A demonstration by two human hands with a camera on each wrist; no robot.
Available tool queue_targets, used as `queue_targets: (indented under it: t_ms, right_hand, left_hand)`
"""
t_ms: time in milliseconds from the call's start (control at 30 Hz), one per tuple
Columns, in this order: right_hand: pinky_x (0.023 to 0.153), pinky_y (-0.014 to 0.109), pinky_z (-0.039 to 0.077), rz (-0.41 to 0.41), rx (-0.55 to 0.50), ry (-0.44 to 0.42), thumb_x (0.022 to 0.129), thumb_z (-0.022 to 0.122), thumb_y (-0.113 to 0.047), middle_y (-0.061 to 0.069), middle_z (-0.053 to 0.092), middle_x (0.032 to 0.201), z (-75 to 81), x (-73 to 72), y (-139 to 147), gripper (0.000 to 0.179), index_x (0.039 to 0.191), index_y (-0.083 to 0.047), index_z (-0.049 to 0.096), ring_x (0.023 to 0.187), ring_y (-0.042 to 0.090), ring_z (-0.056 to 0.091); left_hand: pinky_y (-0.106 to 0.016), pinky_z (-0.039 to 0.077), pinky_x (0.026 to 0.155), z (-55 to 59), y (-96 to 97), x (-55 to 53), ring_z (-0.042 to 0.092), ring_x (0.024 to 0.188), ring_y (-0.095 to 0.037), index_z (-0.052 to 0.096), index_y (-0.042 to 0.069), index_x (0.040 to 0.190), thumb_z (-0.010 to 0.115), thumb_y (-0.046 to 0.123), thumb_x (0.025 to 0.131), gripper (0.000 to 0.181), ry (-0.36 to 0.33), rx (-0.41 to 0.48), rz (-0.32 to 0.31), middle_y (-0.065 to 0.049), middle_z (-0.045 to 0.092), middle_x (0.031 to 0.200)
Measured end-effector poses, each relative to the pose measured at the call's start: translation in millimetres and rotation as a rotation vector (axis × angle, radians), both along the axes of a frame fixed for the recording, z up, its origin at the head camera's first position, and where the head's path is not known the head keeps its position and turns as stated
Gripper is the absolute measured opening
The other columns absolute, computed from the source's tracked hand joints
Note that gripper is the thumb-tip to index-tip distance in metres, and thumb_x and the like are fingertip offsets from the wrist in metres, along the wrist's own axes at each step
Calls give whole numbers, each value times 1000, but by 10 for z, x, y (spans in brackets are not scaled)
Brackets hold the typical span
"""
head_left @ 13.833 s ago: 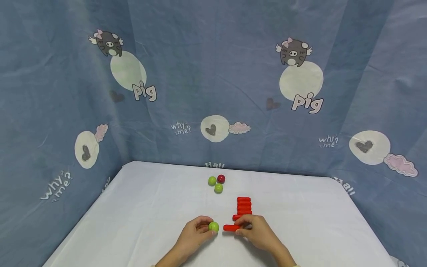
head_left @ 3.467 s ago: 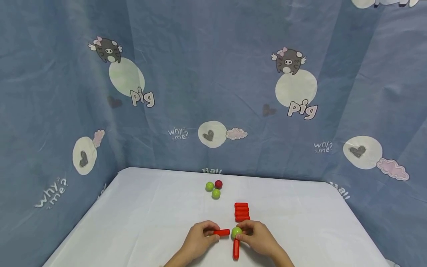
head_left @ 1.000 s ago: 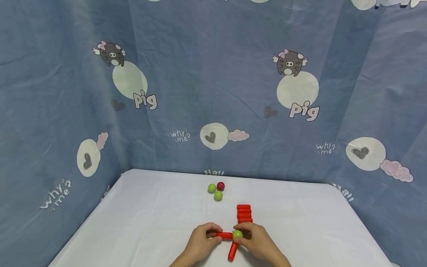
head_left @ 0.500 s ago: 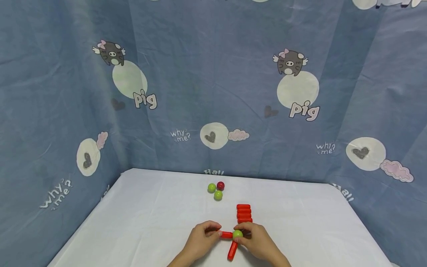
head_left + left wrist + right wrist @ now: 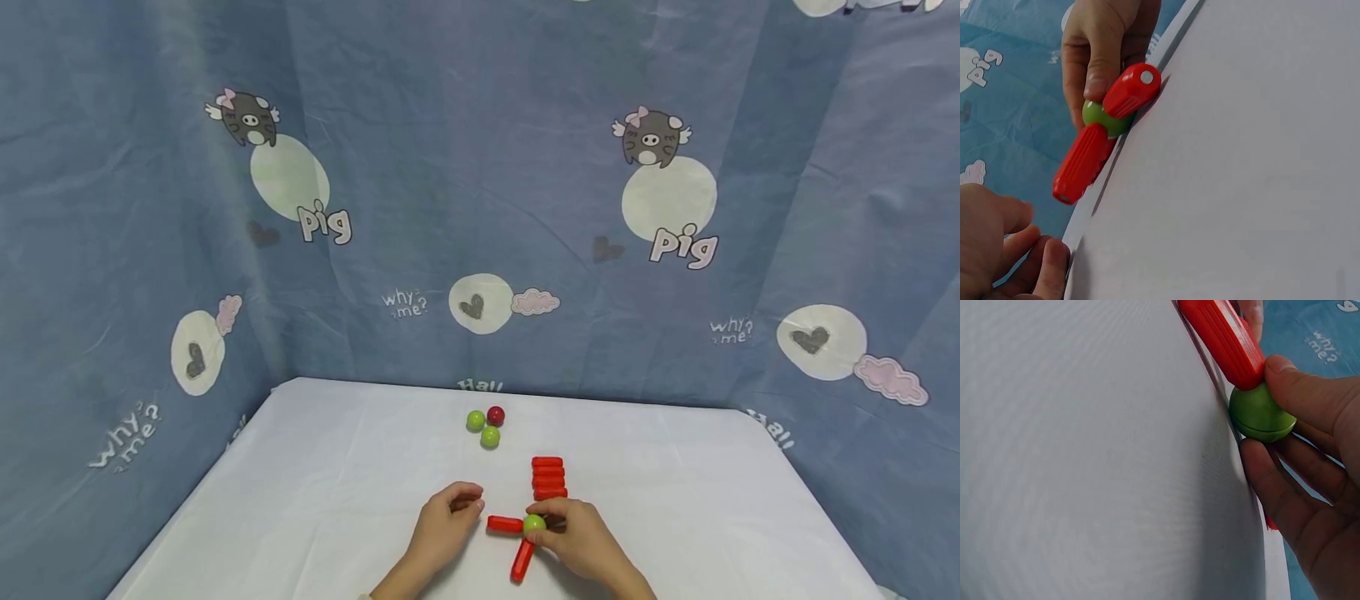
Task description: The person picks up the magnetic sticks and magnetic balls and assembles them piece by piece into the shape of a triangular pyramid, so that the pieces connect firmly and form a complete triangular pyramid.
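Observation:
My right hand (image 5: 581, 537) pinches a green ball (image 5: 534, 523) between thumb and fingers, low over the white table. Two ridged red rods touch that ball: one rod (image 5: 505, 524) points left, the other rod (image 5: 522, 561) points toward me. A round silvery spot, like a magnet, shows on one rod's end in the left wrist view. My left hand (image 5: 444, 527) is just left of the left-pointing rod, apart from it, its fingers loosely bent around nothing. In the right wrist view, thumb and fingertips press on opposite sides of the green ball (image 5: 1260, 412).
Beyond my right hand, several red rods (image 5: 549, 473) lie side by side in a stack. Farther back sit two green balls, one (image 5: 476, 421) left and one (image 5: 490, 437) nearer, with a dark red ball (image 5: 496, 415). A blue printed curtain (image 5: 375, 167) hangs behind.
The left-pointing rod, apart from the ball 3.5 s ago, now touches it. My left hand has let go of that rod and drawn back left. My right hand keeps its hold on the ball.

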State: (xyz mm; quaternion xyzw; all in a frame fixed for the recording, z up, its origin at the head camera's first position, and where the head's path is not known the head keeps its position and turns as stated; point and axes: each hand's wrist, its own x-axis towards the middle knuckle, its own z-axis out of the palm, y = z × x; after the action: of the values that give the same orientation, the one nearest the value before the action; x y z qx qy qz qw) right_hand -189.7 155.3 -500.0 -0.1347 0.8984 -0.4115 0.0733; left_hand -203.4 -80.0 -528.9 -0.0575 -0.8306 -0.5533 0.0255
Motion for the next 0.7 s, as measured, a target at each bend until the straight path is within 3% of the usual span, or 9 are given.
queue_targets:
  t_ms: [467,700]
  right_hand:
    - [82,35,61,2,-26,11,84,84,-27,0,73,107,-28,-26,52,34,115,-15,76,90,13,67]
    - [84,37,60,7,-27,-15,84,84,-27,0,73,108,-38,-27,39,34,115,-16,76,91,13,66]
  left_hand:
    - [-18,57,82,-37,-5,-167,70,99,-20,71,1,113,72,11,92,23,60,36,12,-11,74,106]
    - [-21,58,83,-64,1,-279,69,99,-19,71,1,114,74,9,91,25,77,29,57,-11,73,105]
